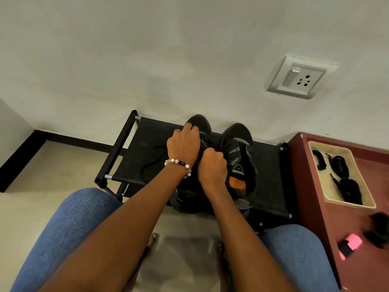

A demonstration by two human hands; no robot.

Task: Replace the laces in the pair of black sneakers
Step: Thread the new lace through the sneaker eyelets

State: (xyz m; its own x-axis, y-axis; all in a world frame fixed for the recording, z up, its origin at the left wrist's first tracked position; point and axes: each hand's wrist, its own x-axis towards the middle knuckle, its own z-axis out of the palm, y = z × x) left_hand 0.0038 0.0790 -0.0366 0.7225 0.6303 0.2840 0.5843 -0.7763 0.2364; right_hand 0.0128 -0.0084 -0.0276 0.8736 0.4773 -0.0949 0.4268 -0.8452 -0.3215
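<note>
Two black sneakers stand side by side on a low black fabric rack [134, 148], toes toward the wall. My left hand [183, 144], with a bead bracelet at the wrist, grips the front of the left sneaker [200, 123]. Just behind it my right hand [212, 167] is curled over the same shoe's lace area, fingers closed on the black lace. A loose end of the lace [151, 163] trails left across the rack. The right sneaker [240, 157], with an orange insole, is untouched. Most of the left shoe is hidden by my hands.
To the right stands a maroon table [315, 218] with a cream tray [324, 186] holding three bundles of black laces [339, 165], plus a pink-and-black object [350, 246] and a dark object nearer me. My knees in blue jeans frame the bottom. A wall socket [301, 77] sits above.
</note>
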